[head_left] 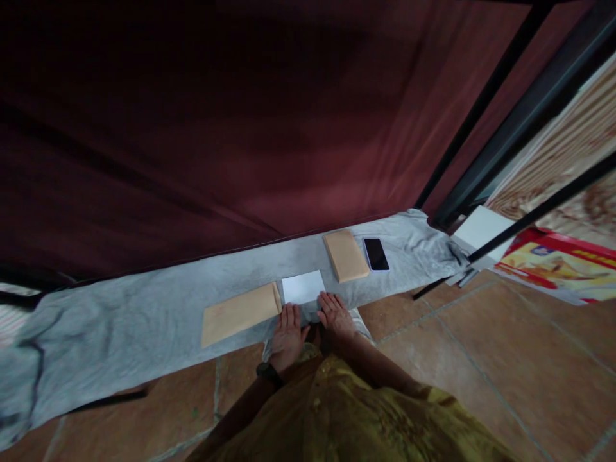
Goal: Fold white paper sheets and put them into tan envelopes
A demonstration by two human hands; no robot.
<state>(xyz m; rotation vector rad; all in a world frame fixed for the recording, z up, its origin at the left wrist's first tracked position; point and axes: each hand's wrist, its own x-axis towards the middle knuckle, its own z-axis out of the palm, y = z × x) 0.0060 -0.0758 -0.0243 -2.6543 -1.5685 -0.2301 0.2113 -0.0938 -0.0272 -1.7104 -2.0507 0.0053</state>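
A white sheet of paper (303, 287) lies flat on the grey cloth in front of me. My left hand (287, 337) rests palm down near its lower left corner, fingers stretched out. At the lower right corner, the fingertips of my right hand (335, 313) touch or nearly touch the paper, and that hand is also spread flat. To the left lies a brown envelope (240, 314), its flap end close to my left fingertips. A second brown envelope or stack of them (346, 255) lies right of the paper, beside a phone (376, 255) with a dark screen.
The grey cloth (139, 321) covers a long, narrow surface. A dark red curtain (289, 141) hangs behind it. Black metal bars (486, 96) rise at the right, near a white box (484, 231) and a red and yellow package (558, 263). Below is a tiled floor (462, 366).
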